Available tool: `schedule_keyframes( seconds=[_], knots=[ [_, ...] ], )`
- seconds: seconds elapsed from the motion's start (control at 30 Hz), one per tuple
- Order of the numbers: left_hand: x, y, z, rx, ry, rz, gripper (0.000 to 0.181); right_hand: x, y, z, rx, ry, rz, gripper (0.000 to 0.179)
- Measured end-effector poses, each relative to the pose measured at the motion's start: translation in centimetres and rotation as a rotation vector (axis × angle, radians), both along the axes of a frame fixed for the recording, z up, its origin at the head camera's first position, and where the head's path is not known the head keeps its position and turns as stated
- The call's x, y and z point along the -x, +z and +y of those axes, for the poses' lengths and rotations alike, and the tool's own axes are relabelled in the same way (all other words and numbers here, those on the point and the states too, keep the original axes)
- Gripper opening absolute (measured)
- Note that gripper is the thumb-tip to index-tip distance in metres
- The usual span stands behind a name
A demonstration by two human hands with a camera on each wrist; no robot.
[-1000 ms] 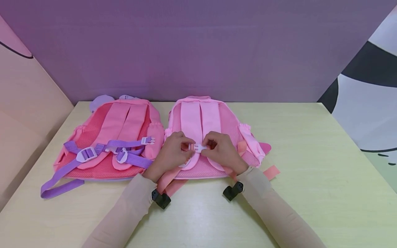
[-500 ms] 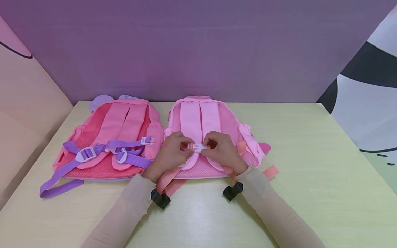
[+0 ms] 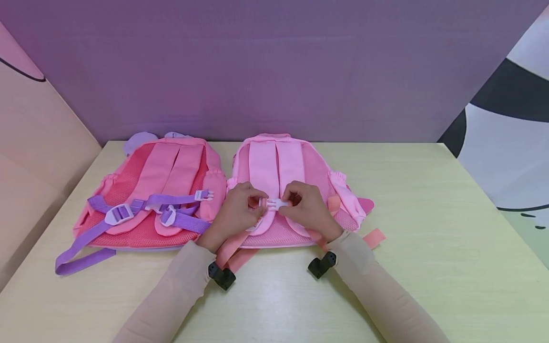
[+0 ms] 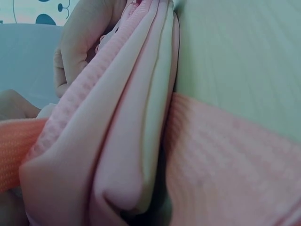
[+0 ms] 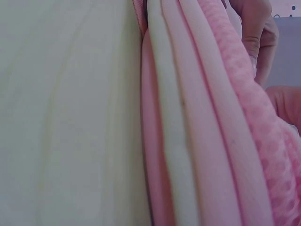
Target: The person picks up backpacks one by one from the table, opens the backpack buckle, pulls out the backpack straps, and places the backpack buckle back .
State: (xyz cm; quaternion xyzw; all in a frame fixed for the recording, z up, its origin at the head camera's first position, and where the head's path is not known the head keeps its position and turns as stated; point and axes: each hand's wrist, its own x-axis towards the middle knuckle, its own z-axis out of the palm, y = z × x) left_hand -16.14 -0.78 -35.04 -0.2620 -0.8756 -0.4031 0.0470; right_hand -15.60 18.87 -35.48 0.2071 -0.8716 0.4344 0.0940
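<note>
In the head view, a light pink backpack (image 3: 291, 162) lies with its shoulder straps facing up. Over its lower middle, a small white side-release buckle (image 3: 274, 204) on peach webbing is held between both hands. My left hand (image 3: 240, 208) pinches the buckle's left end, and my right hand (image 3: 308, 205) pinches its right end. Prongs show between the fingertips; whether they are engaged is hard to tell. Both wrist views are mostly filled by the backpack's edge (image 4: 127, 117), (image 5: 202, 122), which partly hides the fingers.
Left of it lies a coral-pink backpack (image 3: 147, 159) with purple straps (image 3: 86, 243) and white buckles. Peach strap ends (image 3: 375, 238) stick out around the light pink bag. A purple panel (image 3: 274, 71) stands behind the pale wooden table (image 3: 429, 214).
The fingertips of both hands have drawn very slightly apart, and a little more of the buckle's prongs shows between them. The backpacks stay put.
</note>
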Motion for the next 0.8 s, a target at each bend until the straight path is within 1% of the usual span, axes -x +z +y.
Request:
schedule_keyframes(
  seconds=[0.23,0.4,0.63,0.8],
  knots=[
    [0.03,-0.11,-0.01,-0.013,0.008,-0.009,0.021,-0.01,0.01,-0.01,-0.004,-0.004,-0.004,0.013],
    [0.07,-0.3,0.05,-0.029,0.017,0.003,0.02,0.08,0.04,0.1,-0.029,0.02,-0.012,0.015],
    [-0.06,-0.33,0.23,-0.072,0.035,-0.003,0.022,0.07,0.52,0.53,-0.081,0.049,-0.062,0.016],
    [-0.13,-0.23,0.25,-0.068,0.041,0.0,0.021,-0.06,0.84,0.4,-0.091,0.046,-0.063,0.015]
  ],
)
